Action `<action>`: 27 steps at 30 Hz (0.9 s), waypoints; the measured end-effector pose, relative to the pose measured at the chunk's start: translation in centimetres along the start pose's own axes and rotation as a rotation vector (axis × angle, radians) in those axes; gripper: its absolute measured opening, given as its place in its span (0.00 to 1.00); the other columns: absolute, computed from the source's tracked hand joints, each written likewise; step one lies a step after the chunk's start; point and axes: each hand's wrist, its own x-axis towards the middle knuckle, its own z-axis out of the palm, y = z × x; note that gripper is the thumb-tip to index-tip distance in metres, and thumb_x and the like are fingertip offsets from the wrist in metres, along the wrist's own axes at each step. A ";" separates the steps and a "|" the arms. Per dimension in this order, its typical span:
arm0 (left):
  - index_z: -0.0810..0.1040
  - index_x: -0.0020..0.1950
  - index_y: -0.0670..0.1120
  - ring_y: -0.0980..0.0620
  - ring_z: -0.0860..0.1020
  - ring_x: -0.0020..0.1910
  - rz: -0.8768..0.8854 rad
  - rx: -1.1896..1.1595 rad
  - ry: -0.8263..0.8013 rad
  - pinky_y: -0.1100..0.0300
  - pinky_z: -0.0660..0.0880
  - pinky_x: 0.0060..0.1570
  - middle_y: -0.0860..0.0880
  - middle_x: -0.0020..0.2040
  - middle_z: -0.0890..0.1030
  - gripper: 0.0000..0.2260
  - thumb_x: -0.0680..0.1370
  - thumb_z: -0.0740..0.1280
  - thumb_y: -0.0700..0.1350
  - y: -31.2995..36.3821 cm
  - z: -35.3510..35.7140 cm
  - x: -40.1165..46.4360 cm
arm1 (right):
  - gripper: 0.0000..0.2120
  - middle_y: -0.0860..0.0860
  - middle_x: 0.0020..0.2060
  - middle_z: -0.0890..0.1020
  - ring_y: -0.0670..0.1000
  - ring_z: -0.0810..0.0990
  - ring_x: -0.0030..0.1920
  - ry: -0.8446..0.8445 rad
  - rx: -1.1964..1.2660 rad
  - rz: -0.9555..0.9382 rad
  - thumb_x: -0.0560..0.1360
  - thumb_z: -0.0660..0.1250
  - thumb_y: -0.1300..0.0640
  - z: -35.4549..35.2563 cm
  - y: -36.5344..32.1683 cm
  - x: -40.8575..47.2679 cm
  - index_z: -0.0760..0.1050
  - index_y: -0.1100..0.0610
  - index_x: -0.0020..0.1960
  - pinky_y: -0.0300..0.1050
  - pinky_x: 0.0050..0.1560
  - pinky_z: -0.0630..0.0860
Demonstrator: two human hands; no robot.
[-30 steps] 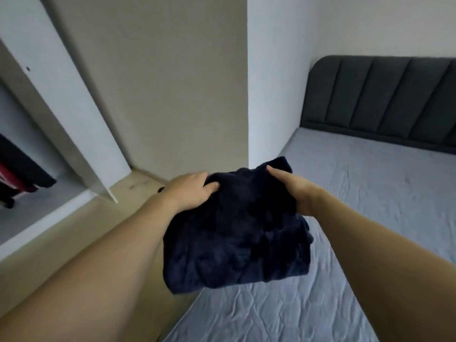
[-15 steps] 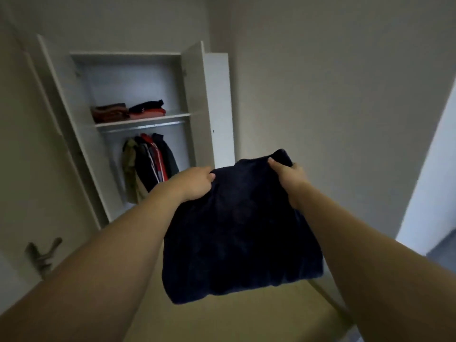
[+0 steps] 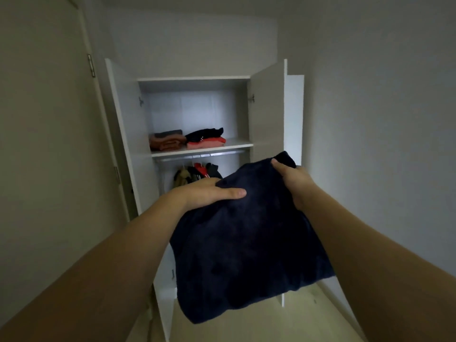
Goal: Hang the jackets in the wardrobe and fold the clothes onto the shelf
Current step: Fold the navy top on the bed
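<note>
A folded dark navy garment [image 3: 246, 243] hangs in front of me, held by both hands. My left hand [image 3: 209, 192] grips its upper left edge, thumb lying on top. My right hand [image 3: 293, 178] grips its upper right corner. Straight ahead stands the white wardrobe [image 3: 128, 144] with both doors open. Its shelf [image 3: 237, 145] carries a brown and grey folded pile [image 3: 167, 143] and a black and red folded pile [image 3: 206, 138]. Below the shelf, several jackets [image 3: 197, 172] hang on the rail, partly hidden behind my left hand and the garment.
The open right wardrobe door [image 3: 267, 112] stands beside the right wall [image 3: 382, 119]. A closed room door [image 3: 44, 144] fills the left side. Pale wooden floor [image 3: 283, 322] shows below the garment.
The view has swung from the bed round to the wardrobe, which now stands centred and closer. Both hands keep hold of the navy garment, carried towards the wardrobe.
</note>
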 end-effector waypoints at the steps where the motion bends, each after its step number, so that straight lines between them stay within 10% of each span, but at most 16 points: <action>1: 0.82 0.57 0.59 0.56 0.84 0.49 0.003 0.007 0.055 0.59 0.77 0.53 0.56 0.52 0.85 0.24 0.66 0.73 0.68 -0.8 -1.1 2.3 | 0.24 0.56 0.50 0.82 0.57 0.82 0.49 -0.005 0.006 -0.003 0.74 0.72 0.46 1.0 0.3 2.7 0.73 0.60 0.63 0.50 0.48 0.81; 12: 0.78 0.56 0.58 0.53 0.79 0.50 -0.113 0.167 0.314 0.60 0.76 0.51 0.54 0.55 0.80 0.15 0.70 0.71 0.51 -7.2 -17.5 27.5 | 0.26 0.58 0.53 0.80 0.59 0.81 0.50 -0.058 0.081 -0.032 0.73 0.72 0.47 12.6 0.5 34.3 0.72 0.62 0.63 0.56 0.50 0.80; 15: 0.79 0.59 0.58 0.49 0.81 0.54 -0.223 0.129 0.268 0.52 0.77 0.59 0.52 0.58 0.81 0.26 0.62 0.74 0.60 -10.6 -23.0 32.3 | 0.31 0.59 0.57 0.79 0.61 0.80 0.52 -0.058 0.092 -0.021 0.72 0.73 0.45 16.2 -0.1 42.0 0.70 0.61 0.67 0.60 0.55 0.79; 21: 0.61 0.77 0.49 0.44 0.71 0.69 -0.231 -0.304 0.934 0.46 0.71 0.67 0.47 0.74 0.68 0.65 0.46 0.77 0.75 -22.9 -32.4 41.9 | 0.27 0.58 0.58 0.80 0.62 0.81 0.53 -0.120 0.271 0.006 0.75 0.70 0.46 23.0 -0.6 57.9 0.72 0.60 0.67 0.61 0.53 0.79; 27: 0.80 0.62 0.51 0.44 0.84 0.49 -0.155 -0.669 0.545 0.49 0.78 0.53 0.47 0.53 0.85 0.42 0.54 0.77 0.72 -27.9 -42.4 53.3 | 0.21 0.57 0.62 0.79 0.57 0.79 0.53 -0.186 0.333 0.001 0.81 0.59 0.47 31.6 -3.5 72.3 0.73 0.59 0.67 0.48 0.35 0.76</action>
